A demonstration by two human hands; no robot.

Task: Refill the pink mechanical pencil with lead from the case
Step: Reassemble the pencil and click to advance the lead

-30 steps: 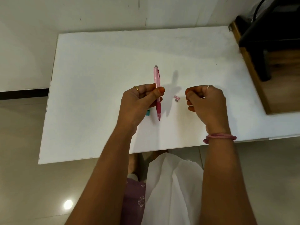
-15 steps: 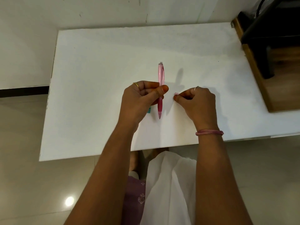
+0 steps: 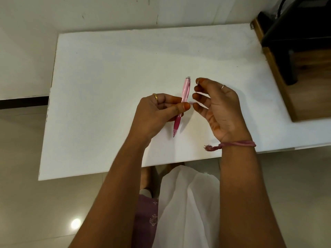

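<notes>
My left hand (image 3: 157, 113) grips the pink mechanical pencil (image 3: 185, 90) at its middle, above the white table (image 3: 107, 86). The pencil's tip points toward me and its top end points away. My right hand (image 3: 220, 111) is raised just right of the pencil. Its thumb and forefinger are pinched together beside the pencil's top end, and whatever lies between them is too small to make out. A small pale pink piece (image 3: 191, 102) shows between my left thumb and my right fingers. The lead case is out of sight.
A wooden piece of furniture (image 3: 304, 97) with a black object (image 3: 295, 33) on it stands against the table's right end. White cloth on my lap (image 3: 188, 203) lies below the table's front edge. A pale wall runs behind the table.
My right hand has risen from the table, where it touched the small pink piece, up to the pencil's top end. My left hand has tilted the pencil slightly.
</notes>
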